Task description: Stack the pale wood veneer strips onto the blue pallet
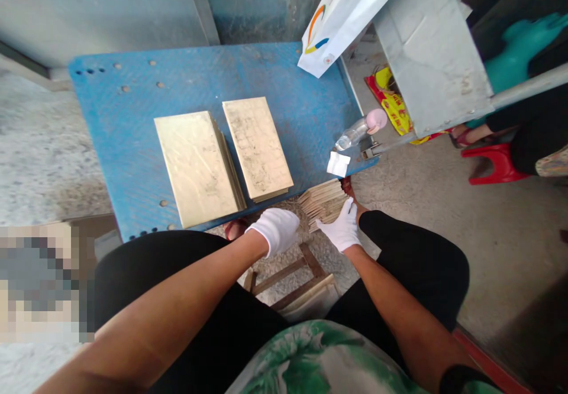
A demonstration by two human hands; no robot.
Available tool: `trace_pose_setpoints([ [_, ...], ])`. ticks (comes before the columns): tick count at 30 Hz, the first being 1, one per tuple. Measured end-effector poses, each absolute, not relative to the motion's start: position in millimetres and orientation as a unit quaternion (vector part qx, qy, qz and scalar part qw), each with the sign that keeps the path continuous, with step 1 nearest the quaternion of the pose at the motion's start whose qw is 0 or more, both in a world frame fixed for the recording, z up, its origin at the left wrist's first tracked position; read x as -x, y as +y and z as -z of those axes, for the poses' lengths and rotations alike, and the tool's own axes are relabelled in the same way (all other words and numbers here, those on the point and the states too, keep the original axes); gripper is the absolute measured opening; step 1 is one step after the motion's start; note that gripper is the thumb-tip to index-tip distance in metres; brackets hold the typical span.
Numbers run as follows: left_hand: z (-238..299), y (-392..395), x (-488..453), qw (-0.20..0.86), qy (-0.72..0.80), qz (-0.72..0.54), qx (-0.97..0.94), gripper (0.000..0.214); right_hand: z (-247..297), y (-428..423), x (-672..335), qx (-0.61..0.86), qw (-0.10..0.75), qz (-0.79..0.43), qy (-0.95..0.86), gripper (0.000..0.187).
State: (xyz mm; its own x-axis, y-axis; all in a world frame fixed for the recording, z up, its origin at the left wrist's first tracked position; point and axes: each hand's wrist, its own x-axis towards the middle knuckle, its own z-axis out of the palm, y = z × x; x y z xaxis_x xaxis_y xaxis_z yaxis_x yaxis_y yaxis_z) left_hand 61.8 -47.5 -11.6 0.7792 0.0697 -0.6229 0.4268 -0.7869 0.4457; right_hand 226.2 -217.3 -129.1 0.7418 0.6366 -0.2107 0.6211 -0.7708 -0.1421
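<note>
My left hand [276, 231], in a white glove, is curled closed just below the table's near edge. Its fingertips are turned away, so whatever they may hold is hidden. To its right, my right hand [341, 226], also white-gloved, has its thumb spread wide from the fingers. It is at the near side of a fanned row of thin, pale sheets or slats [326, 200], low between my legs; whether it touches them I cannot tell. On the blue table [190, 86] lie two stacks of flat, cream-coloured rectangular pieces, a wider left stack [197, 169] and a narrower right stack [258, 148].
A clear bottle with a pink cap [355, 133] lies beside a small white packet [338, 164] at the table's right end. A white paper bag [341, 21] stands behind. A wooden frame [284, 275] is below my hands. Another person sits by a red stool [497, 166] at right.
</note>
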Motion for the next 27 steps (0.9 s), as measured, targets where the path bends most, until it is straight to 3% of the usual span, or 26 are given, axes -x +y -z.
trace_pose_setpoints([
  [9, 2, -51, -66, 0.280, 0.131, 0.319, -0.896, 0.032, 115, -221, -220, 0.940, 0.018, -0.107, -0.323, 0.117],
  [21, 3, -72, -65, 0.348, 0.089, 0.141, -0.923, 0.034, -37, -236, -193, 0.924, 0.103, 0.017, -0.369, 0.112],
  [24, -2, -80, -66, 0.376, 0.072, 0.119, -0.916, 0.045, -63, -230, -184, 0.921, 0.119, 0.021, -0.371, 0.110],
  [27, -8, -88, -68, 0.386, 0.051, 0.116, -0.914, 0.036, -74, -225, -181, 0.904, 0.162, -0.001, -0.396, 0.110],
])
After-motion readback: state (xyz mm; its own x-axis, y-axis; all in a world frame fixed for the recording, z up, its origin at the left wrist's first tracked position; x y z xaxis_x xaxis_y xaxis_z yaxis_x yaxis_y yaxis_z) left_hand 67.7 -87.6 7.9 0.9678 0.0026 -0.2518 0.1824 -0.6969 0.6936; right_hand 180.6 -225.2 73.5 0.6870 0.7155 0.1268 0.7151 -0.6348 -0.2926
